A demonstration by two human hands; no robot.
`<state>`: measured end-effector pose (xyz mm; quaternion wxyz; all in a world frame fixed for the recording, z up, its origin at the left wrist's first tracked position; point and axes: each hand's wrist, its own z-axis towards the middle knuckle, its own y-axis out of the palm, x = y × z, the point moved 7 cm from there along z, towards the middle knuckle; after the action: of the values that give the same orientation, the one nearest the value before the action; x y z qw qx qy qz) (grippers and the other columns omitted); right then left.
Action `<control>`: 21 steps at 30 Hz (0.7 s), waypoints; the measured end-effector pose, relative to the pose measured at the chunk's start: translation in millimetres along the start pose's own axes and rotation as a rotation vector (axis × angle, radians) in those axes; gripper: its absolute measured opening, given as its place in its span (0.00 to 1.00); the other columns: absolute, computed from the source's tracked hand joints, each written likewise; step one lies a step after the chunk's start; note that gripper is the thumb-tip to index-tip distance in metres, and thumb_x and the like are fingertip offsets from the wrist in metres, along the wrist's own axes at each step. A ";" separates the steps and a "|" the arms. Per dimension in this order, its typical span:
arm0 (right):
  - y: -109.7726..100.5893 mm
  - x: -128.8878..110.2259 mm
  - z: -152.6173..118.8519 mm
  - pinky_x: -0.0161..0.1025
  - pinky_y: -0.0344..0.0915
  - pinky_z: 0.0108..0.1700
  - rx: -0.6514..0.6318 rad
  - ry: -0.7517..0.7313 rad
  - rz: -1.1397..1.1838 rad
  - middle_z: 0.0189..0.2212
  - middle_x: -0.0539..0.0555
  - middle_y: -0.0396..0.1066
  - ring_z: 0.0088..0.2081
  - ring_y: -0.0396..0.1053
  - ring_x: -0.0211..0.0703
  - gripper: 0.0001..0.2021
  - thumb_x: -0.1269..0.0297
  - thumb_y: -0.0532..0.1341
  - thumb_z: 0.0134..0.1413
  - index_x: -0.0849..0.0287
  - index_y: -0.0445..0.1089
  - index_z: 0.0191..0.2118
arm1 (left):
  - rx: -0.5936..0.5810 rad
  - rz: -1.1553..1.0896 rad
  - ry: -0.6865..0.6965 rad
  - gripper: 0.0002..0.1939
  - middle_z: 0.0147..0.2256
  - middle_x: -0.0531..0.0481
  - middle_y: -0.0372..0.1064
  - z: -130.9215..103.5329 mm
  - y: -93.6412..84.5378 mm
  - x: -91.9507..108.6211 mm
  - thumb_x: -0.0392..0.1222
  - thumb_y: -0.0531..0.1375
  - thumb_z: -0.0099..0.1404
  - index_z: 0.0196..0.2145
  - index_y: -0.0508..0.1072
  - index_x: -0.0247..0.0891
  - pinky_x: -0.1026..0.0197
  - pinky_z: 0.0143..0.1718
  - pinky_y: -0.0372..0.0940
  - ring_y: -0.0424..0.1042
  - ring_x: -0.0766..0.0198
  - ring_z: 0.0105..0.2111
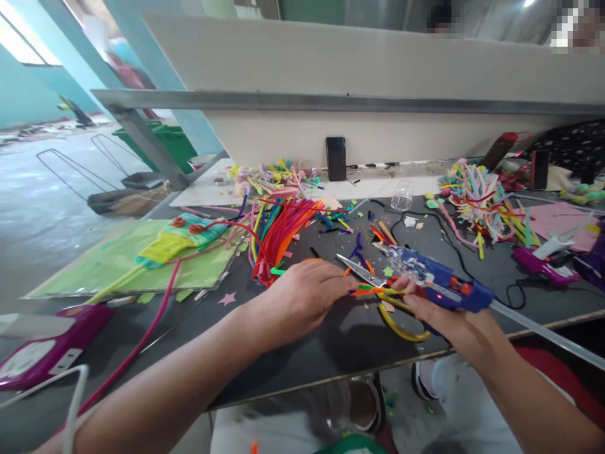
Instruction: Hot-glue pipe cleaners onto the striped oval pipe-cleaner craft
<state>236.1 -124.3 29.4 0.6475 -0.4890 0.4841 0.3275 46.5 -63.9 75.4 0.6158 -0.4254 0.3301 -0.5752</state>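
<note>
My left hand (302,293) is closed, palm down over the dark table, its fingertips on a bunch of orange and green pipe cleaners (366,291). At the other end of the bunch, my right hand (437,312) pinches with thumb and fingers; its palm is hidden. Right behind that hand is a blue glue gun (439,280) with a red light lit and a long clear glue stick (543,331) out of its back. Whether the hand also touches the gun, I cannot tell. Scissors (359,271) with yellow handles lie under the pipe cleaners, blades toward the upper left.
A fan of rainbow pipe cleaners (288,236) lies beyond my left hand. Left of it, a yellow and teal pipe-cleaner piece (174,239) rests on a green sheet (108,258). A phone (336,159) leans on the white board. Purple power strips (51,347) and a plastic cup (401,197) stand around.
</note>
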 end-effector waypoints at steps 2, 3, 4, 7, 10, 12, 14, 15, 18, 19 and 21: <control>10.0 -11.7 6.6 0.41 0.72 0.40 -0.024 0.006 -0.006 0.33 0.52 0.77 0.35 0.74 0.47 0.10 0.59 0.66 0.43 0.54 0.75 0.34 | -0.027 -0.007 0.016 0.14 0.39 0.44 0.75 3.1 -1.5 3.3 0.28 0.51 0.63 0.44 0.71 0.34 0.60 0.43 0.68 0.74 0.61 0.40; 16.2 -15.8 9.6 0.41 0.72 0.40 -0.061 0.009 -0.009 0.33 0.52 0.77 0.35 0.75 0.47 0.09 0.60 0.66 0.41 0.54 0.74 0.33 | -0.041 -0.010 0.022 0.14 0.38 0.45 0.75 4.4 -2.1 4.6 0.28 0.51 0.63 0.44 0.71 0.35 0.60 0.43 0.68 0.74 0.61 0.40; 21.4 -18.4 12.1 0.41 0.72 0.40 -0.092 0.011 -0.004 0.33 0.53 0.77 0.36 0.75 0.47 0.10 0.60 0.66 0.41 0.54 0.74 0.33 | -0.054 -0.015 0.027 0.14 0.38 0.45 0.74 5.4 -2.4 5.6 0.28 0.51 0.63 0.44 0.70 0.35 0.60 0.43 0.68 0.74 0.61 0.40; 34.1 -18.0 16.1 0.41 0.71 0.42 -0.196 -0.014 0.045 0.35 0.54 0.77 0.38 0.75 0.48 0.11 0.61 0.66 0.41 0.57 0.73 0.34 | -0.071 -0.044 0.035 0.14 0.38 0.45 0.74 7.6 -2.7 6.6 0.28 0.52 0.63 0.45 0.70 0.36 0.60 0.43 0.67 0.73 0.61 0.40; 38.8 -11.0 17.5 0.40 0.69 0.42 -0.221 -0.050 0.056 0.35 0.52 0.77 0.37 0.74 0.46 0.12 0.63 0.65 0.42 0.57 0.73 0.37 | -0.073 -0.069 0.025 0.13 0.38 0.45 0.74 10.1 -1.4 5.5 0.28 0.53 0.63 0.44 0.70 0.35 0.61 0.42 0.67 0.73 0.61 0.39; 41.1 -8.5 19.1 0.39 0.67 0.40 -0.231 -0.049 0.068 0.33 0.51 0.76 0.36 0.72 0.44 0.10 0.64 0.64 0.43 0.57 0.72 0.35 | -0.084 -0.071 0.017 0.12 0.36 0.44 0.74 12.2 0.7 5.0 0.29 0.52 0.64 0.43 0.70 0.35 0.62 0.40 0.67 0.73 0.61 0.38; 43.8 -9.6 21.6 0.38 0.65 0.36 -0.257 -0.025 0.118 0.30 0.50 0.73 0.33 0.70 0.42 0.08 0.64 0.64 0.42 0.58 0.71 0.32 | -0.092 -0.071 0.015 0.12 0.36 0.45 0.74 14.0 2.7 5.6 0.30 0.52 0.65 0.44 0.70 0.35 0.62 0.40 0.66 0.73 0.61 0.38; 44.8 -11.0 23.1 0.37 0.64 0.34 -0.269 -0.011 0.148 0.28 0.49 0.71 0.31 0.68 0.41 0.07 0.63 0.64 0.42 0.58 0.70 0.31 | -0.097 -0.071 0.015 0.12 0.36 0.45 0.74 14.5 3.8 6.1 0.30 0.52 0.65 0.44 0.70 0.35 0.62 0.40 0.66 0.73 0.61 0.38; 47.1 -15.2 27.3 0.36 0.61 0.33 -0.310 0.017 0.218 0.26 0.48 0.69 0.30 0.66 0.40 0.07 0.65 0.64 0.40 0.58 0.69 0.29 | -0.102 -0.073 0.015 0.12 0.37 0.45 0.74 14.5 5.7 8.3 0.30 0.52 0.66 0.45 0.70 0.36 0.60 0.41 0.67 0.73 0.60 0.39; 47.6 -16.0 28.1 0.36 0.61 0.34 -0.323 0.020 0.239 0.26 0.48 0.69 0.30 0.65 0.40 0.07 0.66 0.64 0.40 0.58 0.69 0.29 | -0.101 -0.072 0.017 0.12 0.37 0.45 0.74 14.0 6.0 9.2 0.30 0.52 0.65 0.45 0.70 0.35 0.60 0.41 0.67 0.73 0.60 0.39; 49.0 -15.4 28.6 0.36 0.60 0.34 -0.348 0.039 0.276 0.26 0.47 0.69 0.30 0.65 0.39 0.06 0.69 0.64 0.39 0.58 0.70 0.29 | -0.092 -0.072 0.022 0.12 0.37 0.44 0.73 13.1 6.0 10.8 0.29 0.53 0.64 0.45 0.69 0.35 0.59 0.41 0.67 0.73 0.59 0.39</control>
<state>195.9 -81.3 30.0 0.4928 -0.5290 0.4949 0.4821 62.1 -72.8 76.3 0.5708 -0.4585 0.3475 -0.5859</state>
